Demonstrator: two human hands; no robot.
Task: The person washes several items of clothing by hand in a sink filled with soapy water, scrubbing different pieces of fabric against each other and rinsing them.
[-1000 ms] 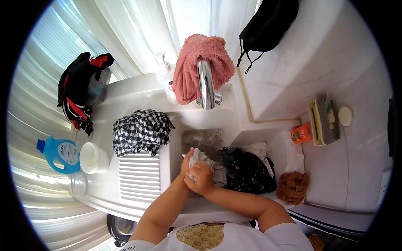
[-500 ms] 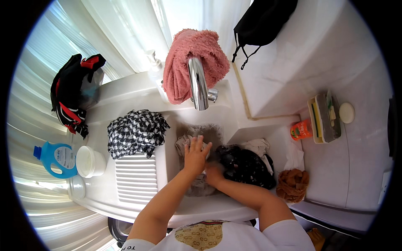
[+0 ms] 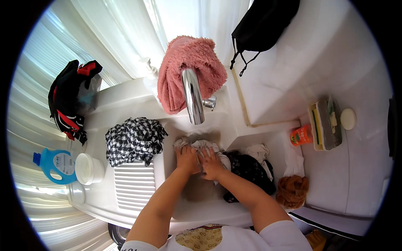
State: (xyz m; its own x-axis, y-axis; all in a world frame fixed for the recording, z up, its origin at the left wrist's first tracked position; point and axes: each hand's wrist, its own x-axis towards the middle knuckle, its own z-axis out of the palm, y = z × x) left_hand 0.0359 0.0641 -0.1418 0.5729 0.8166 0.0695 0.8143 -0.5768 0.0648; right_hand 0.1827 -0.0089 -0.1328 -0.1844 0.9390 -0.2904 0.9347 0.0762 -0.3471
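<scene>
Both of my hands are in the sink basin [image 3: 167,201], on a wet pale garment [image 3: 205,144] bunched at the basin's far side. My left hand [image 3: 187,160] lies on its left part, fingers stretched forward over the fabric. Beside it, my right hand [image 3: 212,163] presses on the garment's right part with fingers spread. Murky water shows just below my hands. Against the right side of the basin, near my right wrist, rests a dark patterned garment [image 3: 247,169], with a whitish cloth [image 3: 258,152] partly behind it. Above the basin is a chrome faucet [image 3: 192,96].
A pink towel [image 3: 171,83] drapes behind the faucet. Left are a black-and-white checked cloth [image 3: 136,140], a ribbed washboard [image 3: 135,184], a white tub [image 3: 89,169] and a blue detergent jug [image 3: 58,166]. Right are a brown cloth [image 3: 292,191], an orange package [image 3: 300,136] and a caddy [image 3: 324,125].
My hands have come side by side, the left lower and the right slightly up. The pale garment is now bunched toward the far side, leaving water visible nearer me.
</scene>
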